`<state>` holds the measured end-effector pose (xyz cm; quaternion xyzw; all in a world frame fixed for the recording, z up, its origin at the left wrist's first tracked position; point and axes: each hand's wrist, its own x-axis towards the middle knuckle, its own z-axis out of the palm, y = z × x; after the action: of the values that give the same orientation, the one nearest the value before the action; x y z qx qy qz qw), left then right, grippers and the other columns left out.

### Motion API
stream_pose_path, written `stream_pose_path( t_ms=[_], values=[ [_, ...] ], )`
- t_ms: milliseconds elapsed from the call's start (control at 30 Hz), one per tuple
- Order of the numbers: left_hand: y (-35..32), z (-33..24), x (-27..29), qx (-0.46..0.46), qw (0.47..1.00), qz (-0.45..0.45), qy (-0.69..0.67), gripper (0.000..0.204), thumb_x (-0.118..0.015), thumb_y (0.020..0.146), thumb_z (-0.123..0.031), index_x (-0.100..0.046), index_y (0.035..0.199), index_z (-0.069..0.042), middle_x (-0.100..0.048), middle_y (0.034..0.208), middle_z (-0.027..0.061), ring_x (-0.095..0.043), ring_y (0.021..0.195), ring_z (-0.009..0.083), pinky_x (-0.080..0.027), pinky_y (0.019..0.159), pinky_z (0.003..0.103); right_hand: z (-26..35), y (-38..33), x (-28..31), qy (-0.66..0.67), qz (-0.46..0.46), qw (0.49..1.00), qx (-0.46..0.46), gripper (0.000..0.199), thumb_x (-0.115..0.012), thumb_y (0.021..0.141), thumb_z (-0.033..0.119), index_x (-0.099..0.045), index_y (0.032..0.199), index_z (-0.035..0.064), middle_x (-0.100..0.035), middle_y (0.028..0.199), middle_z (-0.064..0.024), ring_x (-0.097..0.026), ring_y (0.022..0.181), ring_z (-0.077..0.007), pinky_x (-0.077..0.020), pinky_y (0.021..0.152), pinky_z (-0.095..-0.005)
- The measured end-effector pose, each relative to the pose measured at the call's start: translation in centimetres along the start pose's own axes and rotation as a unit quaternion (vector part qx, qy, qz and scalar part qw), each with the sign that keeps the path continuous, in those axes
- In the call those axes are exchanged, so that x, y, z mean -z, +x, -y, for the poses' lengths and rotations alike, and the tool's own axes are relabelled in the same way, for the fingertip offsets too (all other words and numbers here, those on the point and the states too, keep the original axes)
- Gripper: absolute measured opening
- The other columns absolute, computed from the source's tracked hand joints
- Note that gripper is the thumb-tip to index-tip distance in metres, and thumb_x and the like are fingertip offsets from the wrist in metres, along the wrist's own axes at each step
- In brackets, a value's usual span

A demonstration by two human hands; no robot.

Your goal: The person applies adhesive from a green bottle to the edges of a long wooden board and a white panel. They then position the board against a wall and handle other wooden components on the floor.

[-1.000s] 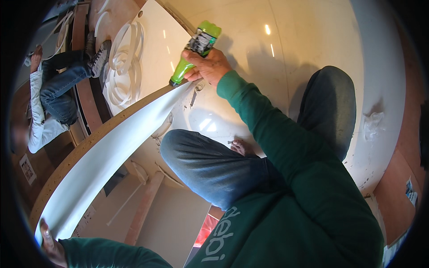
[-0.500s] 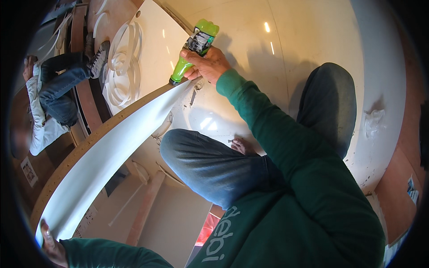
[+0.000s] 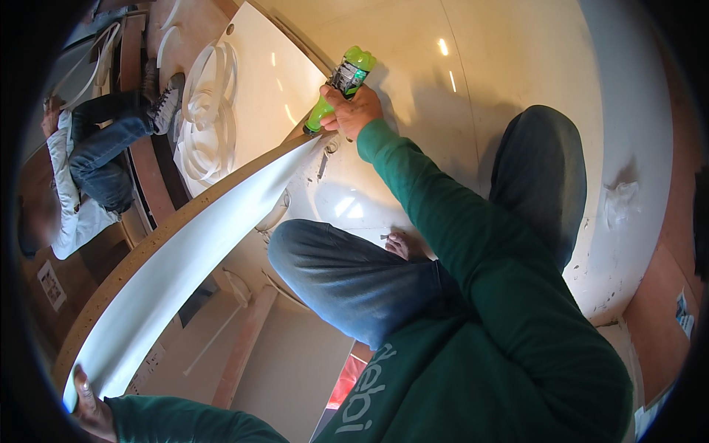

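My right hand (image 3: 359,112) is wrapped round a green plastic bottle (image 3: 320,112) with a dark label. The bottle is tilted cap-down, its dark cap at the brown edge (image 3: 140,255) of a long white panel (image 3: 173,284), close to the panel's far end. Whether the cap touches that edge or anything comes out of it, I cannot tell. At the near left end, my left hand (image 3: 96,413) holds the panel, thumb against the white face and the other fingers mostly hidden. The panel stands on its side, brown edge up, left of my bent knee.
Coils of white strip (image 3: 210,111) lie on a pale board (image 3: 269,44) beyond the panel. Another person (image 3: 107,155) sits at the far left. A crumpled clear plastic piece (image 3: 620,203) is at right, on the pale surface. Wooden boards (image 3: 247,343) lie below the panel.
My right hand has moved the bottle a little to the right along the brown edge, toward the panel's far end. My left hand keeps its place on the near end.
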<state>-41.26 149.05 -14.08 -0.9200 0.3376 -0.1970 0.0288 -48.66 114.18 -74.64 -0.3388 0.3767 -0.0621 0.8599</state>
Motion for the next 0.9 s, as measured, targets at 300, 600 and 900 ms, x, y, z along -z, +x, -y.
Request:
stream_pose_path(
  t_ms=[300, 600, 900],
  values=[
    [-0.9, -5.6, -2.6, 0.088, 0.991, -0.036, -0.091, 0.045, -0.088, 0.078, -0.019, -0.073, 0.113, 0.005, -0.075, 0.106, 0.0147, -0.071, 0.098, 0.0250, -0.052, 0.095, 0.038, 5.4, -5.1, -3.2, -0.036, 0.098, 0.992, 0.064, 0.036, -0.071, 0.095, 0.033, -0.063, 0.106, -0.0008, -0.071, 0.086, -0.0127, -0.072, 0.061, -0.0217, -0.0610, 0.054, -0.0315],
    [-0.8, -6.6, -2.9, 0.101, 0.989, -0.038, -0.098, 0.047, -0.090, 0.076, -0.021, -0.072, 0.112, 0.004, -0.076, 0.100, 0.0149, -0.071, 0.095, 0.0251, -0.052, 0.095, 0.040, 9.6, -9.1, -5.7, -0.061, 0.176, 0.974, 0.130, 0.035, -0.074, 0.093, 0.034, -0.064, 0.101, 0.0020, -0.067, 0.080, -0.0066, -0.065, 0.054, -0.0143, -0.0549, 0.050, -0.0275],
    [-0.5, -6.5, -3.3, 0.096, 0.990, -0.035, -0.092, 0.049, -0.090, 0.076, -0.023, -0.072, 0.112, 0.004, -0.075, 0.101, 0.0158, -0.072, 0.097, 0.0257, -0.052, 0.097, 0.041, 8.5, -8.8, -5.5, -0.029, 0.155, 0.980, 0.117, 0.036, -0.075, 0.093, 0.033, -0.063, 0.105, 0.0011, -0.067, 0.081, -0.0064, -0.065, 0.055, -0.0141, -0.0535, 0.048, -0.0278]
  ],
)
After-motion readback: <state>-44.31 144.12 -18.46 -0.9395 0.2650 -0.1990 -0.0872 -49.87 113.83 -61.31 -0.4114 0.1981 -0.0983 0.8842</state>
